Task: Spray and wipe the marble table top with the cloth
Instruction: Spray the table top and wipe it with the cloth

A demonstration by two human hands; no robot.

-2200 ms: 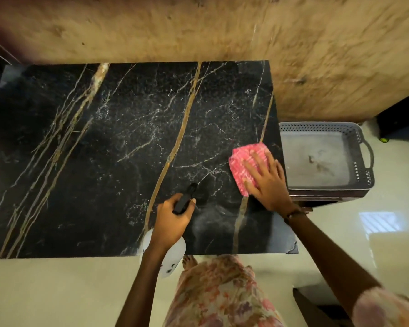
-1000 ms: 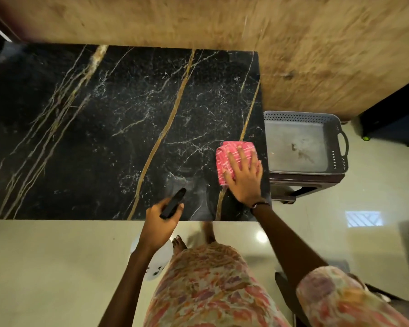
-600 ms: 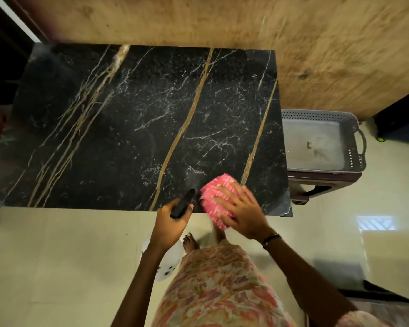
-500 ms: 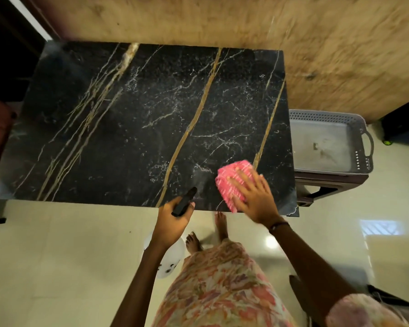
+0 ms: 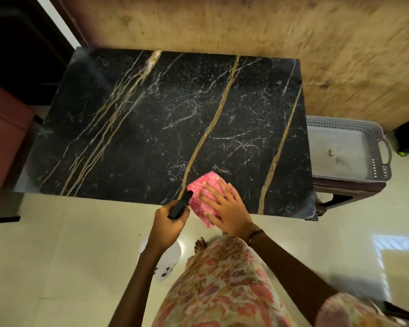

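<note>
The black marble table top (image 5: 151, 128) with gold and white veins fills the middle of the view. A pink cloth (image 5: 202, 197) lies on its near edge, partly hanging past it. My right hand (image 5: 227, 208) presses flat on the cloth with fingers spread. Just left of it, my left hand (image 5: 168, 223) grips a spray bottle (image 5: 167, 261) with a white body below my wrist. Its black nozzle head (image 5: 181, 205) points at the table edge, almost touching the cloth.
A grey plastic basket (image 5: 378, 147) sits on a low stand right of the table. A wooden wall (image 5: 222, 22) runs behind the table. A reddish-brown piece of furniture (image 5: 3, 128) stands at the left. Pale glossy floor (image 5: 57, 256) lies below, with my foot near the table edge.
My right hand has slid the pink cloth from the right part of the table toward the near edge, close beside the spray nozzle. My left hand keeps its hold on the bottle.
</note>
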